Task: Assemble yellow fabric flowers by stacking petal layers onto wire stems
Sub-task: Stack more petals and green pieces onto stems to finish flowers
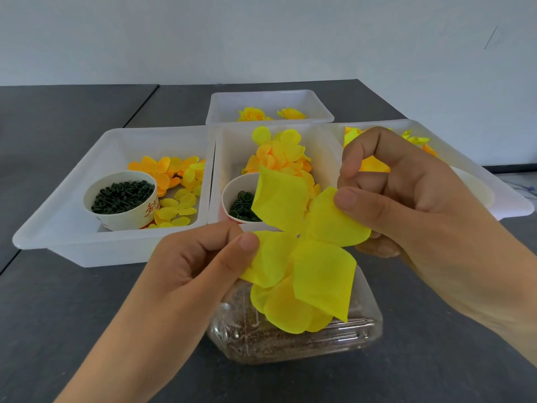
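Note:
A large yellow fabric petal layer [302,242] with a small centre hole hangs in front of me, spread between both hands. My left hand [200,263] pinches its left petal between thumb and fingers. My right hand [406,193] pinches its right petal at the thumb tip. More yellow petals show beneath the top layer, over a clear plastic box [293,341] holding brown grains. No wire stem is visible.
Several white trays stand behind: a left tray [58,225] with orange and yellow petals and a paper cup of dark green pieces [122,199], a middle tray [232,146] with petals and a cup of green rings [241,206], a right tray [505,196], and a far tray [270,97] with finished yellow flowers.

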A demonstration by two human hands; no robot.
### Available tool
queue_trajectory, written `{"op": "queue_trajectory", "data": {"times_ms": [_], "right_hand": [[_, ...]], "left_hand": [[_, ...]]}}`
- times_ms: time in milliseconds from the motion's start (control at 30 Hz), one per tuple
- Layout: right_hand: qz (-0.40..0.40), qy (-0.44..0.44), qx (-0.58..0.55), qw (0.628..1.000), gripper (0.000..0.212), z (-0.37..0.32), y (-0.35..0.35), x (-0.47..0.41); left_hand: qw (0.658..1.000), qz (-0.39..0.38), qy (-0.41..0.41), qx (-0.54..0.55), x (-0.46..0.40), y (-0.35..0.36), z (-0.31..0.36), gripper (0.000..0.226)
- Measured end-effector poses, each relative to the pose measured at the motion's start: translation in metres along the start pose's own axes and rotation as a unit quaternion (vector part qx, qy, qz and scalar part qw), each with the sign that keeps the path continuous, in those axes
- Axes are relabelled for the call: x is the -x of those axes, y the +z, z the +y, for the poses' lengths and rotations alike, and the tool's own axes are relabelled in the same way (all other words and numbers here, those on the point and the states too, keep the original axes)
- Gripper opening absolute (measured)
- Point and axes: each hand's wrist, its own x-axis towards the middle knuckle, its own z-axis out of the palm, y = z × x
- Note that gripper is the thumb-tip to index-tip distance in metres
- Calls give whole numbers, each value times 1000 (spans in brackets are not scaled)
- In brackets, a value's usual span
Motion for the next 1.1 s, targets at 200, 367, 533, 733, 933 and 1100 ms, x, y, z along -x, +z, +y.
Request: {"op": "queue_trajectory", "data": {"times_ms": [200,367,533,733,933,1100], "right_hand": [[38,33,37,998,21,14,-6,-2],[51,32,37,998,24,22,-11,-1],[48,41,38,997,20,28,-10,2],[58,64,51,995,18,45,-10,5],[44,111,76,990,21,65,-12,15],[41,96,87,991,22,68,-11,15]], "left_hand": [[1000,-1,-25,-17,-2,6,-4,42],[999,16,-30,-36,-3,7,-6,54],[997,14,-34,-71,0,6,-7,52],[992,28,-49,-113,2,8,-10,47],[985,18,-72,-158,8,11,-14,36],[971,23,-67,-226,9,14,-19,40]]}}
